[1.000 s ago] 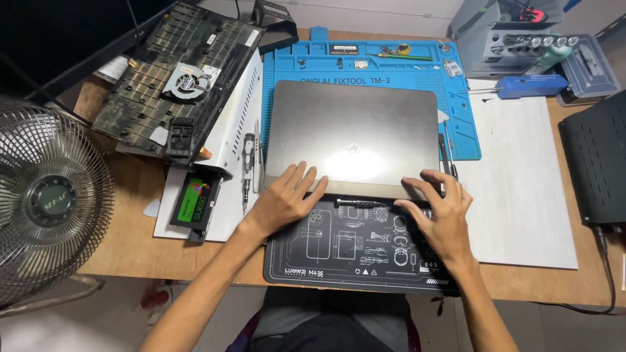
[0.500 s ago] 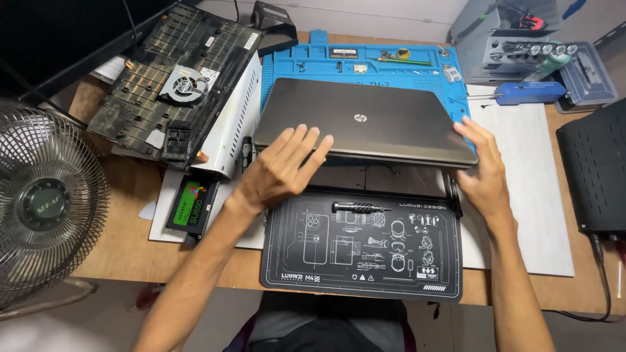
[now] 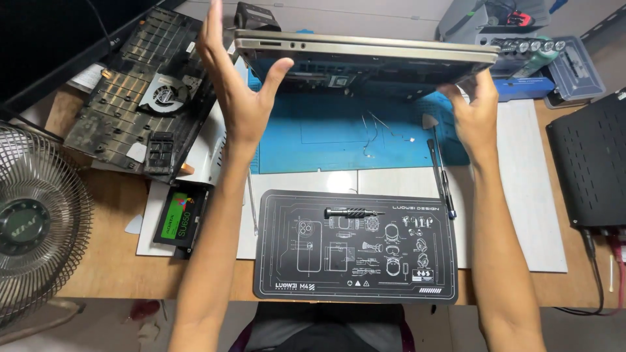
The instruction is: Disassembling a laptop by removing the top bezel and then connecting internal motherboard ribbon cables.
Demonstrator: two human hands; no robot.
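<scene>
Both hands hold a closed laptop (image 3: 365, 62) up in the air above the blue mat (image 3: 339, 137), well clear of the tabletop (image 3: 98, 267). The left hand (image 3: 238, 91) is spread wide, palm pressed flat against the laptop's left end with the thumb hooked under its near edge. The right hand (image 3: 476, 111) cups the right end from below, fingers curled up around the underside. Neither hand wraps fully around the laptop; it looks clamped between them by pressure alone.

That hold looks like the weak point. An open palm on a smooth shell could slip, and the laptop would then drop onto the blue mat, where small loose wires (image 3: 375, 133) and a thin metal pry tool (image 3: 440, 166) lie right under it. These could be crushed or scratch the shell.

Near the person, a black mat (image 3: 355, 244) carries a small screwdriver (image 3: 355, 212) that could roll if the tabletop is jolted. On the left, a bare circuit board with a fan (image 3: 140, 98) and a green drive (image 3: 177, 218) lie close to the left forearm, so a wide swing could knock them.
</scene>
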